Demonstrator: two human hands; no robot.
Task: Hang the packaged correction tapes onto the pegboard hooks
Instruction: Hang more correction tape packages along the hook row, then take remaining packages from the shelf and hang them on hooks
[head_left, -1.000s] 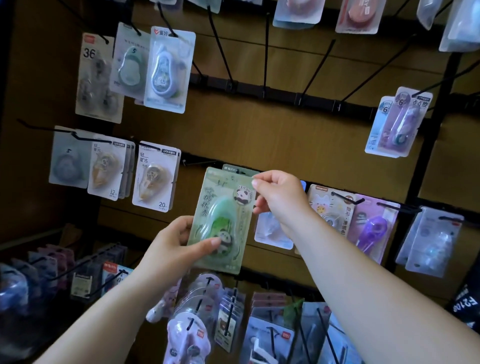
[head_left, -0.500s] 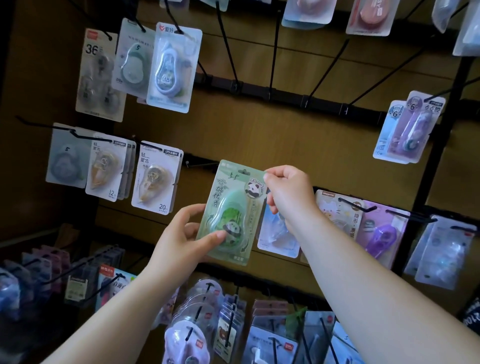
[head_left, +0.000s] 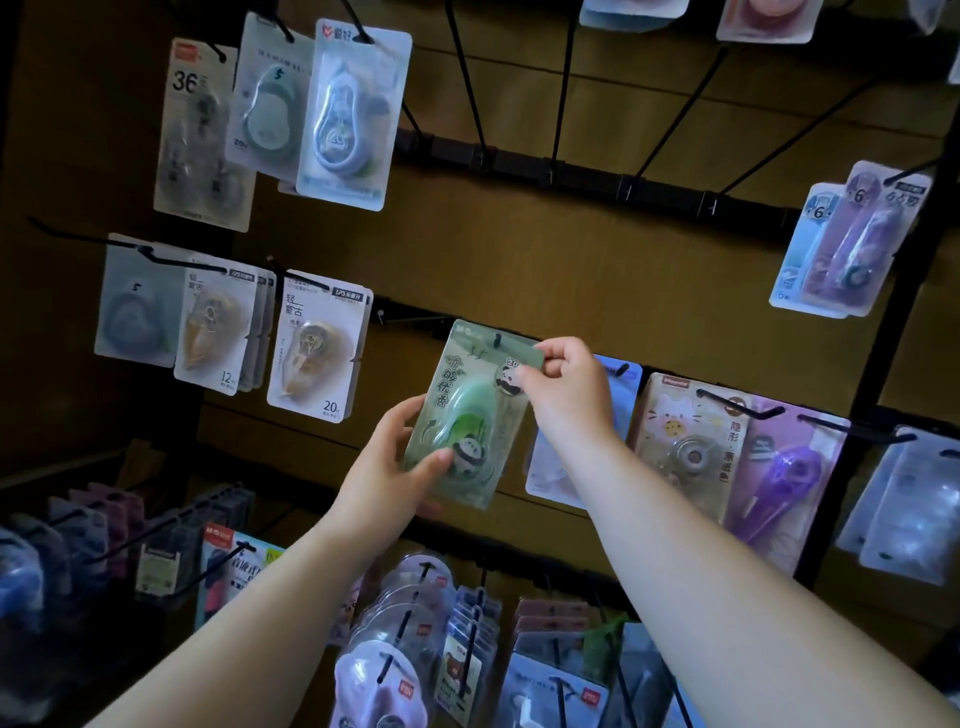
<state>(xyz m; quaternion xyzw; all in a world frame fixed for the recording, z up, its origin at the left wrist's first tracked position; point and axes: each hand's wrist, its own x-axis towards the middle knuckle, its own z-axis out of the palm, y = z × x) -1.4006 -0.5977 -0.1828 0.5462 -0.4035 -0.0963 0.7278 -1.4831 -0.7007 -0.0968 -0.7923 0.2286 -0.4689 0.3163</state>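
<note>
A green panda correction tape package (head_left: 470, 410) is held up against the middle row of the display. A black hook tip (head_left: 497, 340) shows through the hole at the package's top. My left hand (head_left: 389, 467) grips its lower left edge, thumb on the front of the blister. My right hand (head_left: 569, 395) pinches its top right corner. The package tilts slightly to the right. A pale blue package (head_left: 550, 475) hangs right behind my right hand, mostly hidden.
Other packaged tapes hang around: beige ones (head_left: 314, 348) to the left, a cat-print one (head_left: 685, 441) and a purple one (head_left: 784, 467) to the right. Several bare black hooks (head_left: 561, 93) jut out of the upper rail (head_left: 582, 176). More stock hangs on the lower row (head_left: 462, 660).
Both hands have shifted the green package up and to the right; the hook tip now pokes through its hanging hole. The grips are unchanged.
</note>
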